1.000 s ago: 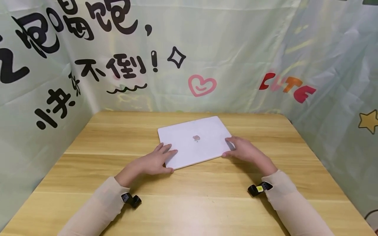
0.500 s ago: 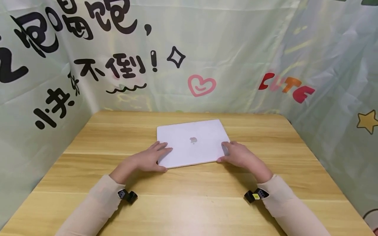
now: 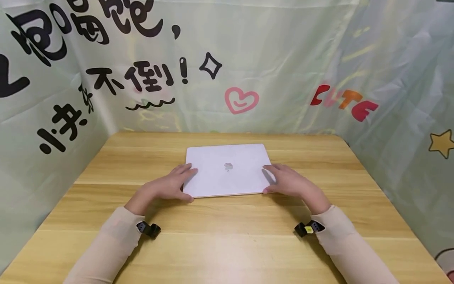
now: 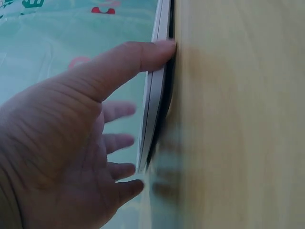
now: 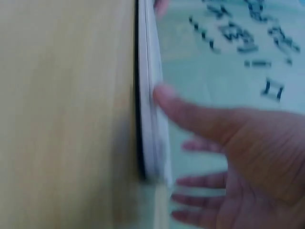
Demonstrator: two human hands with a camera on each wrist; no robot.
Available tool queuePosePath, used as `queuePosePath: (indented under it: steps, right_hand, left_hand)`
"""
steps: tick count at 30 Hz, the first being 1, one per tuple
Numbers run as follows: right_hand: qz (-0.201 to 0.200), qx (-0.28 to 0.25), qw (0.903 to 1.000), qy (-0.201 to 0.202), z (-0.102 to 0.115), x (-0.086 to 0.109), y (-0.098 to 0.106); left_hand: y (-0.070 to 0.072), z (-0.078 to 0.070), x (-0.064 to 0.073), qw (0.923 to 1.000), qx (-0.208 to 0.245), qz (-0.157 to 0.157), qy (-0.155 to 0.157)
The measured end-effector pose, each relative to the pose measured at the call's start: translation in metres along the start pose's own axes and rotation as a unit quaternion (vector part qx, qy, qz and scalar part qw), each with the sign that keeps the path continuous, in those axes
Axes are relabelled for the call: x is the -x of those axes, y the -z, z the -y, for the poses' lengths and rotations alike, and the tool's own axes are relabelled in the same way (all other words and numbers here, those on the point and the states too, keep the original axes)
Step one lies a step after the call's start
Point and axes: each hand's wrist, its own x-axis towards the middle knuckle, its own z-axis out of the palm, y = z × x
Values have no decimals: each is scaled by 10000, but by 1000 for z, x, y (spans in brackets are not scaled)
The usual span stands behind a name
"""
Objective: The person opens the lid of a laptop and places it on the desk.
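A closed silver laptop [image 3: 228, 177] with an apple logo lies on the wooden table, its long front edge facing the person. At its left front corner is the left hand [image 3: 170, 185], thumb touching the front edge and fingers spread along the left side. Mirroring it, the right hand [image 3: 289, 182] touches the right front corner, with its thumb at the front edge. In the left wrist view the thumb presses the laptop's thin edge [image 4: 155, 95] while the other fingers stay fairly straight. The right wrist view is blurred; the thumb [image 5: 167, 98] meets the edge there.
Pale fabric printed with dark characters, a pink heart [image 3: 242, 100] and coloured letters hangs around the back and sides of the wooden table [image 3: 227, 244]. Small black cameras are worn at the left wrist [image 3: 149, 229] and right wrist [image 3: 308, 228].
The laptop has turned from a slant to nearly square with the table and shifted slightly left. Both hands have moved with it, staying at its sides; the left hand has gone leftward.
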Motion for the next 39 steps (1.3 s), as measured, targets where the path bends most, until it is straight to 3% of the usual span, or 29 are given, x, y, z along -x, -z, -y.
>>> queuePosePath:
  steps: [6,11,17,22,39]
  right_hand:
    - [211,-575,9968,510,-34,-14,2]
    - [474,-957,9921,650,-45,-18,-2]
    - [699,-1045,9904,575,-41,-17,-6]
    - [657,-1007,9910,586,-35,-16,-9]
    - [628,-403,9954,593,-20,1,-7]
  left_hand:
    - [3,9,-2,9987,1,-186,475]
    - [0,12,-4,9982,-22,-110,597]
    - [-1,13,-4,9987,90,27,495]
    - [-2,13,-3,9987,90,31,499]
    - [-6,15,0,9988,247,93,421]
